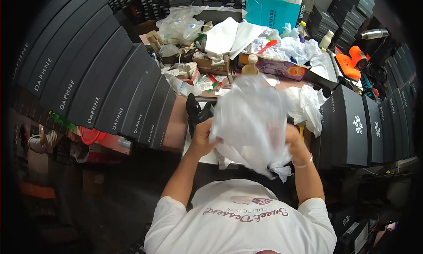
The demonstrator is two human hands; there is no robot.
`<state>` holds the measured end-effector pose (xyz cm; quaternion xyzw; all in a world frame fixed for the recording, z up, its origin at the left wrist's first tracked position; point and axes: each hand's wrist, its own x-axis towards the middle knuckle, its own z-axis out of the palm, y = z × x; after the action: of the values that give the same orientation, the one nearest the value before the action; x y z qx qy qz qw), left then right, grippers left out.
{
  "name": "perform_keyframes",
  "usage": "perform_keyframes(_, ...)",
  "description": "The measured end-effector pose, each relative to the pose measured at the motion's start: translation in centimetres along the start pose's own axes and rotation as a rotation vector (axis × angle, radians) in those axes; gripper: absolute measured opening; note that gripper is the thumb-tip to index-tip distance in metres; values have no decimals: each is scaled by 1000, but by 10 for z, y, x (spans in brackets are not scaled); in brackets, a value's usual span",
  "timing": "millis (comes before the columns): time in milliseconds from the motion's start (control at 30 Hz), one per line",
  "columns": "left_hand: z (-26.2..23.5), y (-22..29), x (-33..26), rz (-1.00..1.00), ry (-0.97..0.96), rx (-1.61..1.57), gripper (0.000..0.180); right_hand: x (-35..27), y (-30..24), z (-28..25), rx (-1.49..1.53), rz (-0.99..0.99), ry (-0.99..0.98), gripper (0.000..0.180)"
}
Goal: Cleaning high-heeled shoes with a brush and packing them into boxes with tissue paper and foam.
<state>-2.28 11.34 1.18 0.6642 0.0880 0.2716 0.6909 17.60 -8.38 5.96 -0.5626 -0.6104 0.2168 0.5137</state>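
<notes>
A thin white wrapping sheet [251, 121], crumpled and smeared by motion, is held up between my hands above the near edge of the table. My left hand [204, 138] is closed on its left side, and my right hand [296, 143] grips the right side, its fingertips partly covered. Whether the sheet is tissue paper or plastic is hard to make out. Just beyond my left hand lies a pair of black shoes [198, 113], partly hidden. A small crumpled white scrap [282, 171] hangs below the sheet near my right wrist.
Tall rows of dark shoe boxes [105, 77] flank the table on the left, with more boxes [348, 126] on the right. Behind the sheet stand a small bottle [250, 68] and a purple carton [282, 69] full of crumpled paper. An orange tape dispenser [348, 66] sits at the far right.
</notes>
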Motion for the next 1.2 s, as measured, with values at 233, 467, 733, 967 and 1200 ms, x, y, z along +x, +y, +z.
perform_keyframes(233, 0, 17, 7, 460, -95, 461, 18, 11, -18, -49, 188, 167, 103, 59)
perform_keyframes(467, 12, 29, 27, -159, 2, 42, 31, 33, 2, 3, -89, 365, -129, 34)
perform_keyframes(733, 26, -7, 11, -145, -90, -506, 99, 36, 5, 46, -911, -78, 55, 24)
perform_keyframes(967, 28, -18, -5, -303, -40, -168, 74, 28, 14, 38, -730, 11, 31, 34)
perform_keyframes(1200, 2, -47, -30, -330, 0, -303, 31, 24, 9, 18, 58, 476, 81, 15)
